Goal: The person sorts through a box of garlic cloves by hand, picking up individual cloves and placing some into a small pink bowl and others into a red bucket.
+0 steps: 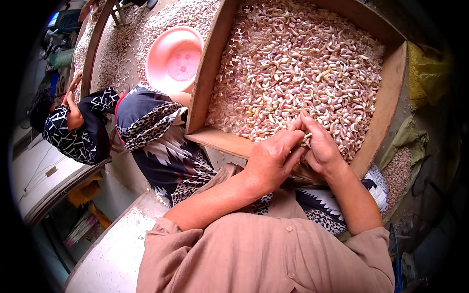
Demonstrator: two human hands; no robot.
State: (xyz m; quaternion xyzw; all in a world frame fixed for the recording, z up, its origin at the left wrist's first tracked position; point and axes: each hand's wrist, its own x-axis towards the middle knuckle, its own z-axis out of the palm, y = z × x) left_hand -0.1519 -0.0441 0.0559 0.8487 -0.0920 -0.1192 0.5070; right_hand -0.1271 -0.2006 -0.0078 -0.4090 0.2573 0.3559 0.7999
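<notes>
A wooden tray (392, 91) full of unpeeled garlic cloves (293, 73) lies before me. Both of my hands meet over its near edge, fingertips close together. My left hand (276, 154) is bent inward, with its fingers curled against the other hand. My right hand (320, 146) has its thumb and fingers drawn together, and a small pale garlic clove (307, 137) shows between the two hands. Which fingers grip the clove is partly hidden.
A pink plastic basin (175, 58) stands left of the tray, among scattered cloves. Another person (77, 124) sits at the far left beside a second wooden-edged tray. A green sack (403, 146) of small bits and a yellow sack (421, 77) lie at the right.
</notes>
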